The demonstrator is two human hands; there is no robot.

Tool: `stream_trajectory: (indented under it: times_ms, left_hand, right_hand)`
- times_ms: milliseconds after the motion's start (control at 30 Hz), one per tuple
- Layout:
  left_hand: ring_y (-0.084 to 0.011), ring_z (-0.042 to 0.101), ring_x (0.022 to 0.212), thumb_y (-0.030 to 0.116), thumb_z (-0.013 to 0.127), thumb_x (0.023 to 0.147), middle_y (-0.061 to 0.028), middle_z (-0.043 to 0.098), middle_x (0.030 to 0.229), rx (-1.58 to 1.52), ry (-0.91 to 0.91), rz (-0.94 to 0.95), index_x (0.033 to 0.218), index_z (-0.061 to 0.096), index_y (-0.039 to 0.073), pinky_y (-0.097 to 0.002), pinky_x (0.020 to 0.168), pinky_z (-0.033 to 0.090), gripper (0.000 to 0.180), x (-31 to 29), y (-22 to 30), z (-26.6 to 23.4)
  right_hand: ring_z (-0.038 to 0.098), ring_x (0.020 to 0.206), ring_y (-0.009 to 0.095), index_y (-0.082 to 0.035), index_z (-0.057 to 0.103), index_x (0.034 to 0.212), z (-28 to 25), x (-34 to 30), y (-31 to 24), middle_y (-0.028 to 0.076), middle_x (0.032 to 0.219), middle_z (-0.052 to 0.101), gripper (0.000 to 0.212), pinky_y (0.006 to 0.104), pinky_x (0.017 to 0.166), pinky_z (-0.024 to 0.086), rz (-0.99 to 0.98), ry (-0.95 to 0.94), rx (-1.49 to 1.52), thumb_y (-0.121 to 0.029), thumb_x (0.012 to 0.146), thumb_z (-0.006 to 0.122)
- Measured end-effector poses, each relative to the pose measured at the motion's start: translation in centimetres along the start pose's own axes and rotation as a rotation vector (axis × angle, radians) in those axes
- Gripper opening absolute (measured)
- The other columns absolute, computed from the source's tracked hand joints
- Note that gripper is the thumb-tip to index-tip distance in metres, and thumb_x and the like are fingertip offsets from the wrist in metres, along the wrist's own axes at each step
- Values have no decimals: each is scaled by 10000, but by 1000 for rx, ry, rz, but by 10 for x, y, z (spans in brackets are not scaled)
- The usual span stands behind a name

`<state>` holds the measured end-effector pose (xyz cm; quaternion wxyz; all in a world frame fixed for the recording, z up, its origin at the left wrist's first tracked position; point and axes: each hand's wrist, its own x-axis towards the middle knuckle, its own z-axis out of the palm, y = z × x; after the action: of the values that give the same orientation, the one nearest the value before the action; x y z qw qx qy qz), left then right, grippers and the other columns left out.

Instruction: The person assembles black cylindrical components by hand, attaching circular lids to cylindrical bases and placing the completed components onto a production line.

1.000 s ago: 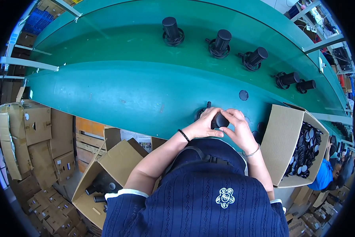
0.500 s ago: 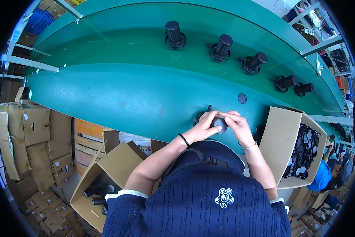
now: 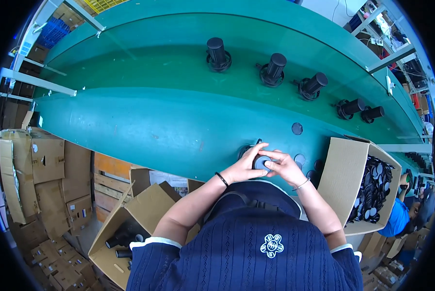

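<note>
My left hand (image 3: 240, 167) is wrapped around a black cylindrical part whose round top faces up near the bench's front edge. On that top sits a round black cap (image 3: 261, 164). My right hand (image 3: 286, 169) closes on the cap from the other side, its thumb on the upper face. Behind my left fingers a black ringed base (image 3: 244, 152) shows in part; most of the cylinder is hidden by my hands. Loose black discs lie on the bench to the right, one disc (image 3: 297, 128) farther off and a greyer disc (image 3: 300, 159) beside my right hand.
Several black cylinders with ringed bases, such as this one (image 3: 217, 52), stand along the far green strip (image 3: 144, 60). At my right is a cardboard box (image 3: 341, 167) full of black discs. Another open box (image 3: 147, 203), holding black tubular parts, stands at lower left.
The whole view has shifted slightly, so the bench sits lower in it. My right hand has moved in closer, with its thumb now over the cap's face. More loose discs show beside it.
</note>
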<state>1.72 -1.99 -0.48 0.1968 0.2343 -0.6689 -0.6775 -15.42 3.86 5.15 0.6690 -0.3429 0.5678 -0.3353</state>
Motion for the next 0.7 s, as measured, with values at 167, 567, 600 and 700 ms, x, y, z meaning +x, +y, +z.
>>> stream_trajectory:
  times_ms: [167, 567, 600, 700]
  left_hand:
    - [-330, 314, 1266, 276, 692, 715, -183, 345, 1328, -139, 7, -30, 1382, 246, 71, -423, 1050, 252, 829, -2, -4, 4]
    - [-311, 396, 1181, 256, 714, 693, -179, 428, 1211, 169, 16, 21, 1410, 189, 82, -425, 1025, 279, 906, 2, 2, 13]
    - [-311, 396, 1181, 256, 714, 693, -179, 428, 1211, 173, 19, 24, 1410, 189, 82, -425, 1025, 279, 906, 1, 3, 11]
    - [-258, 438, 1143, 219, 737, 692, -136, 445, 1181, -145, 18, 8, 1416, 182, 92, -381, 999, 320, 922, -4, 0, 0]
  right_hand:
    - [591, 760, 113, -129, 601, 1172, -4, 2, -2, 39, 901, 563, 315, 213, 567, 523, -71, 41, -92, -167, 859, 611]
    - [566, 822, 76, -101, 588, 1191, -16, 7, 11, 28, 992, 634, 373, 212, 639, 486, -54, 47, -309, -137, 823, 641]
    - [561, 816, 74, -94, 583, 1196, -14, 4, 9, 26, 1001, 630, 380, 210, 656, 484, 26, -5, -105, -121, 822, 640]
    - [557, 810, 74, -88, 564, 1216, -7, 2, 3, 26, 1039, 617, 402, 211, 683, 483, 72, -82, 125, -83, 819, 631]
